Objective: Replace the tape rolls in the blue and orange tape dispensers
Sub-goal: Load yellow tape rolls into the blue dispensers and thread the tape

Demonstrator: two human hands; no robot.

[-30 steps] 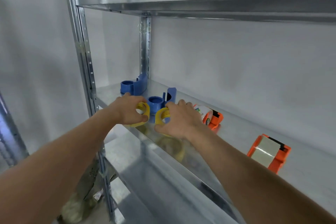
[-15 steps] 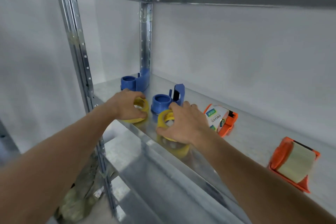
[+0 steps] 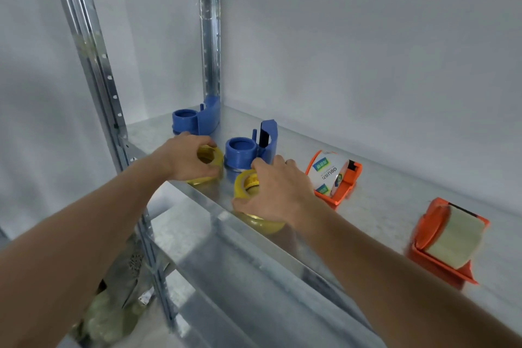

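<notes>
From the head view, I see my left hand [image 3: 187,157] curled over a yellow tape roll [image 3: 209,156] lying flat on the metal shelf [image 3: 378,195] close to its front edge, fingers wrapped round the roll's rim. My right hand [image 3: 278,192] grips a second yellow roll [image 3: 248,182], tilted up on edge at the front edge of the shelf, thumb low and fingers arched over the top (part of that roll is hidden under my palm).

Between and just behind the two rolls stands a blue dispenser [image 3: 250,148], its round hub bare. Another blue dispenser [image 3: 195,118] sits farther back in the left rear corner, beside the upright post [image 3: 210,45]; its hub is bare too.

Right of my right hand, an orange dispenser [image 3: 343,182] holds a white printed roll [image 3: 327,172]. Well apart from it, toward the right end of the shelf, a second orange dispenser [image 3: 440,243] carries a pale roll [image 3: 454,240].

The view is a little blurred at the right edge.
</notes>
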